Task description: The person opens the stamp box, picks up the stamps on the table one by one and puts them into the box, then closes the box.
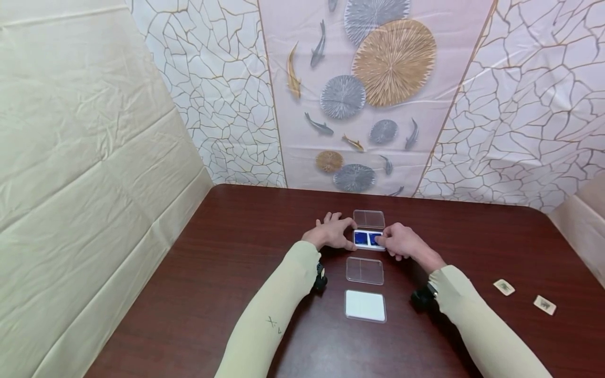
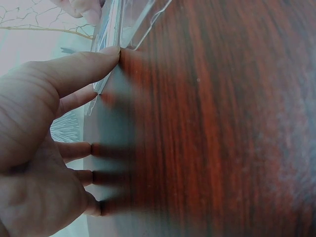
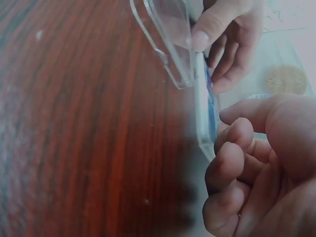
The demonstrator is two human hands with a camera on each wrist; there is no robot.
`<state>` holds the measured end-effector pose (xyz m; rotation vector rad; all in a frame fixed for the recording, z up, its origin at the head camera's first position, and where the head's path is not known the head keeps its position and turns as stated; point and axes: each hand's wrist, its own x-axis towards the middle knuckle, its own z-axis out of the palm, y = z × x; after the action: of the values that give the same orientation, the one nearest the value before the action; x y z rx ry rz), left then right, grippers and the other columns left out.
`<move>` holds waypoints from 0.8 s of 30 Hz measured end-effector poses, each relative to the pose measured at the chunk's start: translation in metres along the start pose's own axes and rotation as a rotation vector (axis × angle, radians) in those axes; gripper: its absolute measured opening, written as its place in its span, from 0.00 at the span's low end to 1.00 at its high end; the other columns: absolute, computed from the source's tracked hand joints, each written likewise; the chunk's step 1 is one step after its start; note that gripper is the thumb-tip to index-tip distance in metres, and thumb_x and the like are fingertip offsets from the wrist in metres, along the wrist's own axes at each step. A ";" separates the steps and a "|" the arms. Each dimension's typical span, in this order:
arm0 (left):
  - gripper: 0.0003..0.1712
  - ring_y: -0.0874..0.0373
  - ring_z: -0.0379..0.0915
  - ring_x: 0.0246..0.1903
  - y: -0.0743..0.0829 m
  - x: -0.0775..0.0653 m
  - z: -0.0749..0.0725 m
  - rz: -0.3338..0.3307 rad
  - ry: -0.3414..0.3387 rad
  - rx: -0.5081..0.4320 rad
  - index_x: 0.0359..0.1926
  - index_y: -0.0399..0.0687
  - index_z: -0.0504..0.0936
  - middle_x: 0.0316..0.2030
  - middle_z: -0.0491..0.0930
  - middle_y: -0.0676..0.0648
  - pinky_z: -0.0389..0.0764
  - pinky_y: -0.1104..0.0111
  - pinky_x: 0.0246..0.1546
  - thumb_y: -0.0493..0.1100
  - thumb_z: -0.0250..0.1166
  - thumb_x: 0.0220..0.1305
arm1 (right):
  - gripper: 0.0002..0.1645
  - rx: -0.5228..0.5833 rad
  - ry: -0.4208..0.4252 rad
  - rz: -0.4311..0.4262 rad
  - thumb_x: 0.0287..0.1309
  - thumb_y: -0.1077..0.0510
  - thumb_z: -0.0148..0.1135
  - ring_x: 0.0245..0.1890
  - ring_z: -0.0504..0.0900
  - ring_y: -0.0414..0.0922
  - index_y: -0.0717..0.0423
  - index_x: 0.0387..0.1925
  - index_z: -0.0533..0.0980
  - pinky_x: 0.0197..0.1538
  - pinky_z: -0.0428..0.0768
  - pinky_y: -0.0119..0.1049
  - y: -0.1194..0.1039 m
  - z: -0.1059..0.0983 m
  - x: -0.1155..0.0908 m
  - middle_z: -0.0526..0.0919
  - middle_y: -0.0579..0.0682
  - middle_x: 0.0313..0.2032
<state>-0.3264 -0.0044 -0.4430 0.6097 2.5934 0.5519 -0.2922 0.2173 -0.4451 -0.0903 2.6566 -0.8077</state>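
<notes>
A shallow clear case with a white insert (image 1: 367,240) lies between my hands, holding two dark blue cards side by side. My left hand (image 1: 333,232) grips its left end, thumb (image 2: 101,60) at the near corner and index finger at the far one; the other fingertips rest on the table. At the case's other end is my right hand (image 1: 403,242), fingers curled. Its thumb (image 3: 247,111) and index finger pinch the edge of the right blue card (image 1: 372,239); the exact contact is partly hidden. The left blue card (image 1: 361,238) lies flat in the insert.
One clear lid (image 1: 368,218) lies behind the case, another clear lid (image 1: 365,270) in front. Nearer stands a second case with a white insert (image 1: 365,306). Two small beige cards (image 1: 504,287) with dark marks lie to the right on the brown table (image 1: 189,294). Patterned curtains hang behind.
</notes>
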 end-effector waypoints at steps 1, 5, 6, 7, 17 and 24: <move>0.31 0.41 0.29 0.78 0.000 0.000 0.000 0.002 -0.002 -0.001 0.62 0.67 0.70 0.77 0.45 0.45 0.37 0.38 0.73 0.58 0.69 0.59 | 0.19 0.003 0.003 -0.007 0.68 0.47 0.57 0.13 0.74 0.42 0.56 0.25 0.76 0.17 0.71 0.33 0.001 -0.001 -0.001 0.74 0.46 0.13; 0.31 0.41 0.30 0.77 0.001 0.000 0.000 0.005 0.000 0.006 0.62 0.66 0.70 0.77 0.45 0.44 0.38 0.38 0.73 0.59 0.69 0.60 | 0.19 0.028 0.030 -0.019 0.69 0.48 0.56 0.13 0.74 0.43 0.57 0.25 0.74 0.18 0.71 0.34 0.003 -0.007 -0.005 0.74 0.47 0.14; 0.31 0.41 0.30 0.77 0.001 0.000 0.001 0.005 0.001 0.009 0.62 0.66 0.70 0.77 0.45 0.44 0.38 0.38 0.73 0.59 0.69 0.60 | 0.19 0.034 0.036 -0.021 0.69 0.48 0.55 0.13 0.74 0.43 0.57 0.26 0.74 0.18 0.71 0.34 0.004 -0.008 -0.006 0.74 0.47 0.14; 0.31 0.41 0.30 0.77 0.001 0.000 0.001 0.004 0.002 0.012 0.63 0.66 0.70 0.77 0.45 0.44 0.38 0.38 0.73 0.59 0.68 0.60 | 0.19 0.041 0.039 -0.023 0.69 0.49 0.55 0.14 0.74 0.43 0.58 0.26 0.74 0.18 0.71 0.34 0.004 -0.009 -0.007 0.75 0.47 0.15; 0.33 0.41 0.31 0.78 -0.001 -0.005 0.002 0.018 0.015 0.002 0.65 0.63 0.69 0.77 0.45 0.43 0.39 0.40 0.74 0.58 0.68 0.60 | 0.18 0.087 0.063 -0.023 0.68 0.49 0.56 0.14 0.75 0.44 0.60 0.30 0.75 0.19 0.72 0.34 0.007 -0.013 -0.022 0.77 0.50 0.18; 0.34 0.50 0.53 0.73 -0.004 -0.015 0.000 0.053 0.056 -0.019 0.65 0.59 0.68 0.72 0.60 0.46 0.56 0.49 0.73 0.58 0.67 0.61 | 0.17 0.111 0.070 -0.049 0.68 0.50 0.56 0.16 0.77 0.46 0.60 0.33 0.75 0.20 0.73 0.35 0.010 -0.016 -0.034 0.79 0.53 0.21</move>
<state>-0.3154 -0.0150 -0.4407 0.6678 2.6276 0.6180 -0.2661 0.2392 -0.4274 -0.1007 2.6770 -0.9898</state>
